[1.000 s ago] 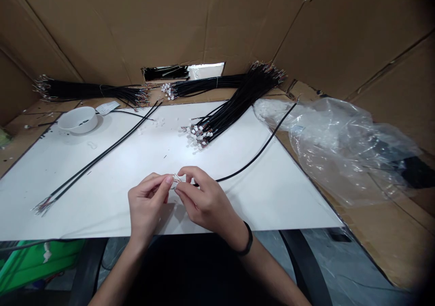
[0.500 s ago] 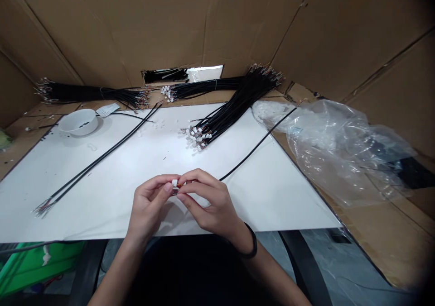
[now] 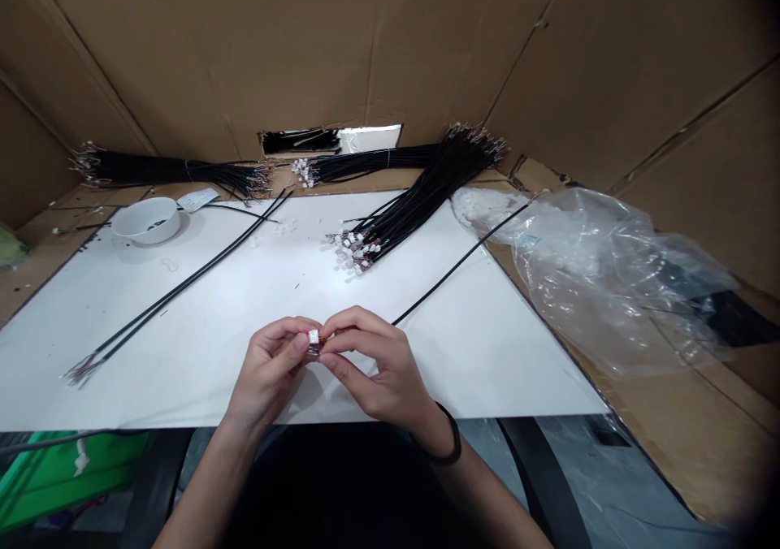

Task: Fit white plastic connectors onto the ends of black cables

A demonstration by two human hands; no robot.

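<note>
Between finger and thumb, my left hand point(image 3: 275, 364) pinches a small white connector housing point(image 3: 314, 336). My right hand point(image 3: 376, 364) is closed on the thin coloured wires at the end of a black cable point(image 3: 460, 262), right beside the connector. The cable runs out behind my right fingers, up and to the right, and its far end rests by a plastic bag. Some bare wire ends show just below the connector. My fingers partly hide where the wires meet the housing.
A bundle of black cables with white connectors point(image 3: 414, 204) lies at the back centre. Two loose cables point(image 3: 188, 283) and a white bowl point(image 3: 146, 221) are on the left. Clear plastic bags point(image 3: 603, 265) spread along the right side. Cardboard walls point(image 3: 317, 45) enclose the white board point(image 3: 201, 354).
The connector has turned slightly between my fingers and shows more of its white face. Both hands stay close together in nearly the same place. The whole view has shifted a little.
</note>
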